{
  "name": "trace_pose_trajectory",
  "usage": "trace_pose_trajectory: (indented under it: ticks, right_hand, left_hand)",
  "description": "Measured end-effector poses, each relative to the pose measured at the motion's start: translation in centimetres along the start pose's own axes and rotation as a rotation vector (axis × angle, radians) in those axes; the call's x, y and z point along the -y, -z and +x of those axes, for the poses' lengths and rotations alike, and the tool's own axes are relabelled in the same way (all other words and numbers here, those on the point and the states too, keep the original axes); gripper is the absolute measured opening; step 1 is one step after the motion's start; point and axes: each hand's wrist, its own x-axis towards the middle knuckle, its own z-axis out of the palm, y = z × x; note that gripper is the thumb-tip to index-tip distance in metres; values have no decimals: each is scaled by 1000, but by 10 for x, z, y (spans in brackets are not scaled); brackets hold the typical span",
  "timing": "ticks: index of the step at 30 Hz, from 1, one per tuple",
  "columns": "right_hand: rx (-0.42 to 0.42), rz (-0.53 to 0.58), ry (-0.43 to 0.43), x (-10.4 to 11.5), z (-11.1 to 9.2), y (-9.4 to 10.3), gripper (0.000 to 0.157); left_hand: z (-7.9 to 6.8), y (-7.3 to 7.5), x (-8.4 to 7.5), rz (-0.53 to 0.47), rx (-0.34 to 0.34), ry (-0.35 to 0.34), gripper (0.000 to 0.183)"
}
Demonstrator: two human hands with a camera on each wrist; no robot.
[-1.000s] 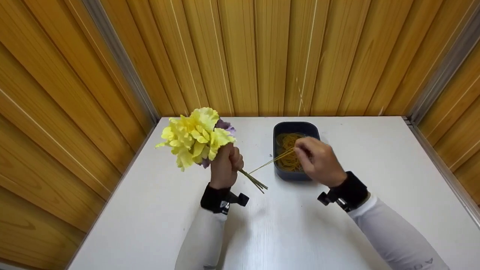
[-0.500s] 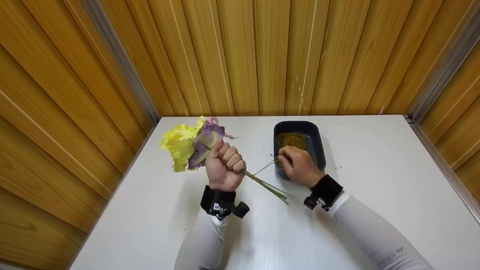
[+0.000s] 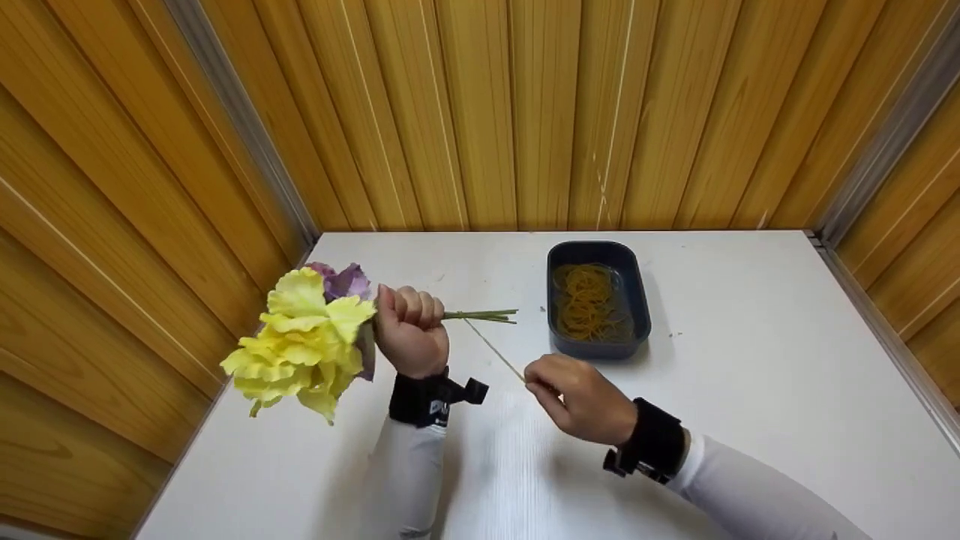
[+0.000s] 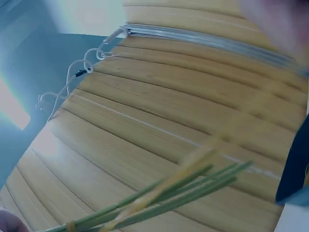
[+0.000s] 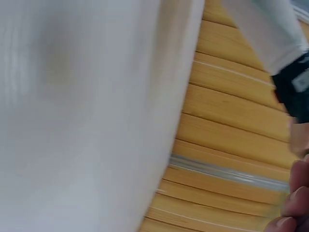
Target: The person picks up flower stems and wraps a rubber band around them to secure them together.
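My left hand (image 3: pixel 411 330) grips a bunch of artificial flowers (image 3: pixel 304 337) by the stems, with yellow and purple blooms to its left. Green stems (image 3: pixel 487 316) stick out from the fist's right side, bare ends pointing right. A yellow rubber band (image 3: pixel 495 350) loops round these stems and runs taut down to my right hand (image 3: pixel 581 397), which pinches its other end. In the left wrist view the rubber band (image 4: pixel 188 166) is blurred across the green stems (image 4: pixel 169 195). The right wrist view catches only some fingers (image 5: pixel 298 203) at its edge.
Behind my right hand, a dark blue rectangular container (image 3: pixel 641 315) with a tangle of yellow rubber bands (image 3: pixel 589 300) in it stands on the white table (image 3: pixel 750 360). Wood-panelled walls (image 3: pixel 540 112) enclose the table at the back and sides.
My right hand has moved away from the container, down and towards me, pulling the rubber band. My left hand has shifted left and turned, so the stems now point level to the right.
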Motion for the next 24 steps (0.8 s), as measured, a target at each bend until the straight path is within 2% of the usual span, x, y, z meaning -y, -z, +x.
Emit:
trace_pose_trajectory:
  ticks: [2, 3, 6, 8, 10, 12, 14, 16, 17, 19, 21, 24]
  right_hand:
    - [-38, -23, 49, 3, 5, 15, 16]
    - [-62, -37, 66, 3, 8, 23, 17]
    - [-146, -78, 72, -6, 16, 45, 19]
    - [-195, -82, 22, -16, 20, 57, 18]
    - [-230, -78, -41, -30, 21, 63, 17]
    - [-242, -63, -113, -43, 20, 65, 15]
    - [-234, -46, -166, -53, 19, 60, 14]
    - [-208, -39, -198, -59, 17, 49, 12]
    - [-190, -34, -211, -60, 16, 41, 11]
    - [-160, -22, -217, -60, 13, 24, 11]
    - [-137, -2, -225, -57, 10, 6, 10]
    - [-116, 40, -232, -48, 3, -17, 10]
  left_hand:
    - [-1, 2, 2, 75, 111, 26, 60]
    - [-1, 3, 2, 95, 164, 67, 63]
    - [-1, 5, -1, 110, 285, 245, 64]
    - [-1, 5, -7, 59, 317, 384, 61]
    - [-1, 4, -12, -56, 354, 519, 57]
    - [-1, 2, -16, -242, 381, 655, 53]
    - [-1, -1, -17, -441, 385, 785, 51]
    - [-3, -6, -16, -601, 360, 884, 50]
    - [-4, -9, -15, -661, 338, 911, 49]
    - [-7, -13, -14, -732, 288, 909, 49]
    - [-10, -16, -14, -778, 212, 838, 48]
    - [-10, -18, -16, -798, 60, 662, 45]
